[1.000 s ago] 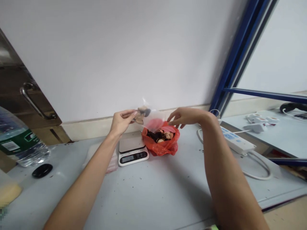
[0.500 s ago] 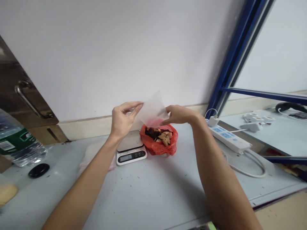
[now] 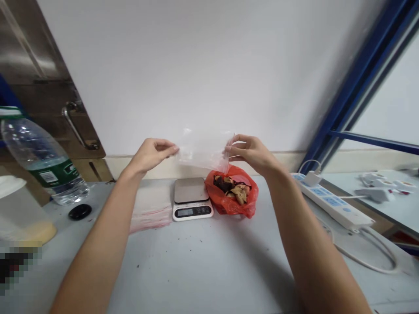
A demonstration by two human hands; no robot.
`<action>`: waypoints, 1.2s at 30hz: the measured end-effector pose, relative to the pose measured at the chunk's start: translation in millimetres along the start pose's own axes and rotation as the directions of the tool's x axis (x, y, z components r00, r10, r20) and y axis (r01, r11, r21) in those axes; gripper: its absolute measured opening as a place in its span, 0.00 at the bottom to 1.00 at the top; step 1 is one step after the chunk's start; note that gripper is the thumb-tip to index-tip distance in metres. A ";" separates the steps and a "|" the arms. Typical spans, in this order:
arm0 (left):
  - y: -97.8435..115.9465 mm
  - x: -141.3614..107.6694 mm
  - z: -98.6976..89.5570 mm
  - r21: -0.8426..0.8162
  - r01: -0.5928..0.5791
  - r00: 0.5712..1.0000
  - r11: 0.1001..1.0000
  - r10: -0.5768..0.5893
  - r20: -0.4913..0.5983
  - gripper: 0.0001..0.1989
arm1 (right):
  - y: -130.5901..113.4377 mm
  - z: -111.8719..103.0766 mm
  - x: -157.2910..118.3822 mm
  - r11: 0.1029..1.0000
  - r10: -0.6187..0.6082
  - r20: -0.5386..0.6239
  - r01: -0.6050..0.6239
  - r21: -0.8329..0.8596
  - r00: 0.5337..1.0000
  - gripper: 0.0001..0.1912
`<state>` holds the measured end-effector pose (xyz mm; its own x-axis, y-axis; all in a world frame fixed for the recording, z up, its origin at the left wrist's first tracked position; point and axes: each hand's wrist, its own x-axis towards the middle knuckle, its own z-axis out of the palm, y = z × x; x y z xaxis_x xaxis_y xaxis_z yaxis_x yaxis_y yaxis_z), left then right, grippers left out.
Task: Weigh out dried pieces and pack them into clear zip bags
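A clear plastic bag [image 3: 203, 148] is stretched sideways between my two hands, above the scale and the red bag. My left hand [image 3: 155, 152] pinches its left end. At the right end, beside a pinkish edge, my right hand [image 3: 245, 150] grips it between thumb and fingers. Below stands a white kitchen scale [image 3: 190, 192] with nothing on its plate. Touching its right side, an open red plastic bag [image 3: 250, 207] holds dried brown and dark pieces [image 3: 240, 192]. Left of the scale lies a stack of clear bags [image 3: 152, 213] with pink edges, partly behind my left forearm.
A large water bottle [image 3: 55, 168], a black round lid [image 3: 80, 212] and a translucent container [image 3: 19, 213] stand or lie at the left. On the right are a white power strip [image 3: 334, 203] with its cable and a blue frame [image 3: 350, 87]. The wall rises behind.
The clear bag has turned from tilted to stretched out sideways, and my hands have moved farther apart. The view has shifted left, bringing more of the bottle and the container into sight.
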<state>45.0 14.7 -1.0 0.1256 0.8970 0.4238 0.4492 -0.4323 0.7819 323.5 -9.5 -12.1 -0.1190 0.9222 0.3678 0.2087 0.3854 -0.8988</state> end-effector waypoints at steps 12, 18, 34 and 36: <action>-67.8 -25.8 -98.9 0.277 0.508 0.817 0.815 -0.558 0.146 0.10 | -3.0 157.9 -1.8 0.387 -0.417 0.383 0.542 -0.746 0.824 0.16; -86.5 -36.3 -103.6 0.235 0.583 0.760 0.778 -0.624 0.179 0.11 | -1.9 213.2 -33.1 0.276 -0.035 0.785 0.761 -0.588 0.619 0.13; -101.3 -15.5 -24.1 0.638 0.088 0.731 0.765 -0.485 0.480 0.29 | 36.2 222.0 -73.8 0.290 0.000 0.720 0.689 -0.664 0.694 0.17; -102.2 -15.5 -19.4 0.685 0.071 0.717 0.725 -0.515 0.470 0.32 | 36.8 221.8 -75.5 0.293 -0.026 0.717 0.691 -0.661 0.697 0.17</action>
<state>-20.0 43.1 -78.6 0.2749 0.9089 -0.3134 0.9405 -0.1866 0.2839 124.8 -71.7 -125.8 -0.7840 0.6112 0.1090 0.6208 0.7699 0.1480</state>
